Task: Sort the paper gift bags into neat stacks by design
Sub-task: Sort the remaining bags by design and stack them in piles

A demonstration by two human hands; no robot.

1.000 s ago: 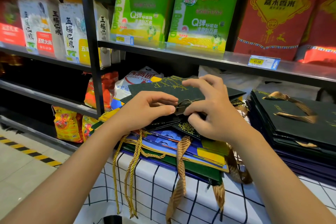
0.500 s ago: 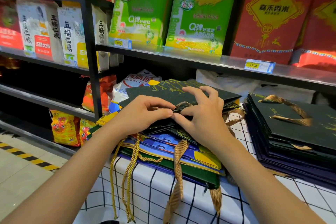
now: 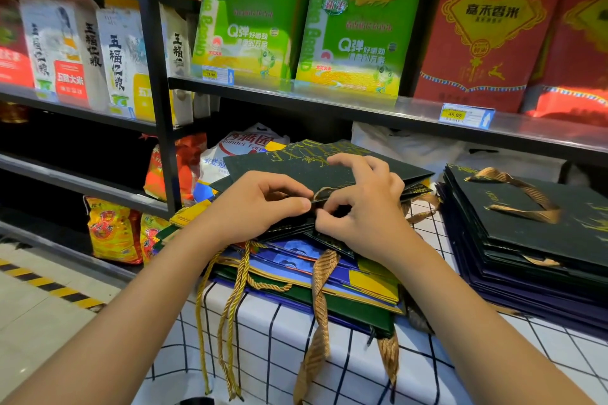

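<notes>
On the checked worktop [image 3: 329, 355] the mixed pile [image 3: 329, 276], at nine o'clock from the sorted dark stack [image 3: 526, 240], may slide because the left hand [image 3: 260, 204] and right hand [image 3: 365, 207] pinch only the top dark green bag [image 3: 309, 171] at its near edge.

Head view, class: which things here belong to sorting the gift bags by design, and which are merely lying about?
Part of the job:
- left hand and right hand, both pinching the top dark green bag
- mixed pile beneath
- sorted dark stack

Lying about:
- green rice boxes
- red rice boxes
- price tag
- checked tablecloth
</notes>
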